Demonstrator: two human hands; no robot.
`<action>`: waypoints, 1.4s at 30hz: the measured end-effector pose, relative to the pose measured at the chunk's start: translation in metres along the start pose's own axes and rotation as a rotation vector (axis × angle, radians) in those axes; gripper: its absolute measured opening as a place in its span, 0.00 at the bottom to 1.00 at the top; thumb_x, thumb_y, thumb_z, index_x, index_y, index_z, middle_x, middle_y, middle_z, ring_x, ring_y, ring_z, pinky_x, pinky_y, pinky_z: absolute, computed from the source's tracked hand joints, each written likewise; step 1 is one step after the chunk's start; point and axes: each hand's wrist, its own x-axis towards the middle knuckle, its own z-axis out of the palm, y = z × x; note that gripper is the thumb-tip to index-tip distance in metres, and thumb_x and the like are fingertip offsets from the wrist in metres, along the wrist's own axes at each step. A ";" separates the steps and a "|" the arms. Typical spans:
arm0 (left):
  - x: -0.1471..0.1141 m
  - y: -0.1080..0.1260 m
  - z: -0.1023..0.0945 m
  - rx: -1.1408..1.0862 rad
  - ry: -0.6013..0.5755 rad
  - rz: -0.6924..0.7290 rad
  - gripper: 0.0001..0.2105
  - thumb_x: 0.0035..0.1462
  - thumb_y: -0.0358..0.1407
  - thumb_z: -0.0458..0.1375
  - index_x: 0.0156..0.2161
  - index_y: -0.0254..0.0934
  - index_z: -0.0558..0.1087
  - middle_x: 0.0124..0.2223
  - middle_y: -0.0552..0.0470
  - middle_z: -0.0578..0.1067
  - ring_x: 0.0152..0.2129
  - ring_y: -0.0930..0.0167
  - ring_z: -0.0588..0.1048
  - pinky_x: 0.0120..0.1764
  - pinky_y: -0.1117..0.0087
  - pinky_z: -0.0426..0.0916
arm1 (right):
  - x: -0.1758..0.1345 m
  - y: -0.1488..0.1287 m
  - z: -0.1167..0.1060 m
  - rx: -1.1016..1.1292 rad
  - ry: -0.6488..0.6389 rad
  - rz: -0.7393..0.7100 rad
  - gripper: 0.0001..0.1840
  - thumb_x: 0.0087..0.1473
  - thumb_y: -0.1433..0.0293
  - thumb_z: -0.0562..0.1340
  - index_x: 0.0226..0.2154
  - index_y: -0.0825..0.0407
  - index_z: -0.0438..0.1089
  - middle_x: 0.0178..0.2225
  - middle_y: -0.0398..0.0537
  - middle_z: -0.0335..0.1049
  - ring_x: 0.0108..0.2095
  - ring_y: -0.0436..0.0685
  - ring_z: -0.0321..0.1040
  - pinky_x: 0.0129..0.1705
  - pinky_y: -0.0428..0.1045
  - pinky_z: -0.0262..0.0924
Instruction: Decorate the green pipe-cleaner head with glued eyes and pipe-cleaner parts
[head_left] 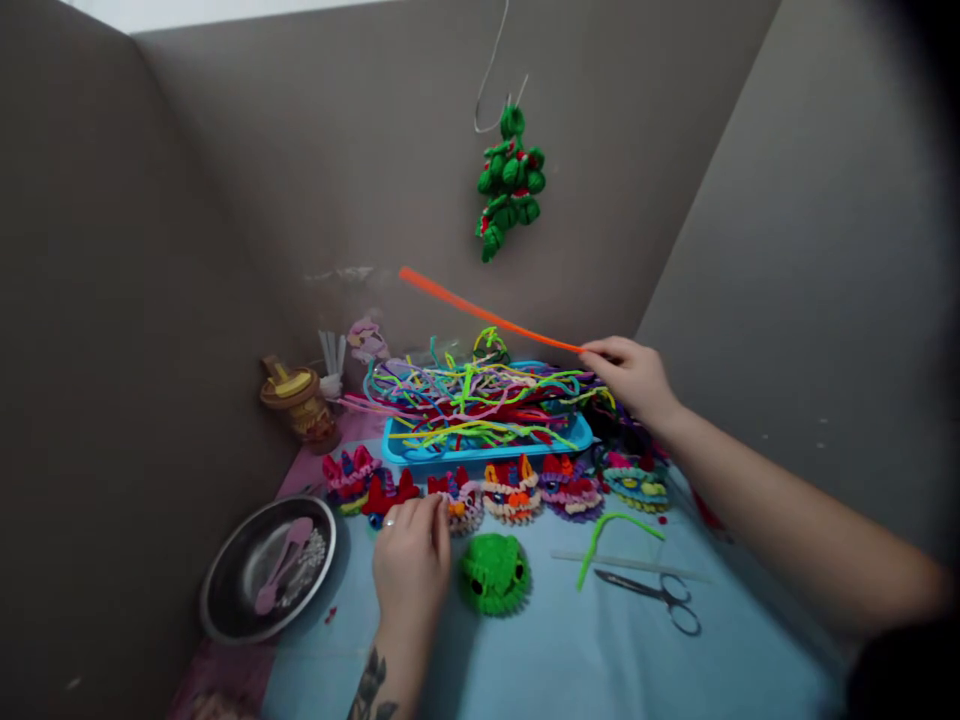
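An orange pipe cleaner (491,315) is pinched at its right end in my right hand (634,378). It slants up to the left above a blue tray (487,452). My left hand (412,550) is low over the cloth, its fingers curled together at the front of a pink-and-red fuzzy creature head (469,508). What those fingertips hold, if anything, is hidden. Just right of that hand sits a green fuzzy head with black eyes (495,572). Other fuzzy heads stand in a row, such as an orange-and-cream one (512,490) and a purple one (571,488).
Pipe cleaners of many colours (480,395) heap over the tray. Scissors (652,592), a bent green pipe cleaner (611,530) and a clear strip (630,565) lie at right. At left stand a metal bowl (225,600) with pink scoops and a brown cup (306,405). Green figures (510,185) hang above.
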 end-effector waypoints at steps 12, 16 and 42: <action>-0.006 -0.002 0.015 0.110 -0.240 -0.165 0.11 0.60 0.36 0.48 0.39 0.38 0.73 0.34 0.48 0.76 0.30 0.68 0.74 0.30 0.71 0.62 | -0.004 -0.037 0.062 -0.110 -0.227 -0.352 0.10 0.52 0.69 0.57 0.34 0.52 0.73 0.37 0.53 0.70 0.43 0.60 0.63 0.48 0.56 0.56; -0.008 0.000 0.016 0.086 -0.255 -0.173 0.11 0.60 0.36 0.47 0.38 0.38 0.72 0.34 0.48 0.77 0.30 0.68 0.74 0.30 0.71 0.62 | -0.030 -0.081 0.074 0.126 -0.746 -0.623 0.16 0.52 0.75 0.53 0.37 0.47 0.72 0.35 0.46 0.73 0.37 0.54 0.68 0.42 0.49 0.61; -0.005 0.002 0.008 0.047 -0.297 -0.204 0.12 0.60 0.35 0.46 0.36 0.39 0.72 0.35 0.50 0.77 0.30 0.68 0.74 0.31 0.71 0.62 | 0.041 -0.029 0.151 -0.445 -1.019 -0.357 0.25 0.38 0.82 0.53 0.40 0.51 0.71 0.43 0.47 0.73 0.43 0.57 0.68 0.42 0.45 0.60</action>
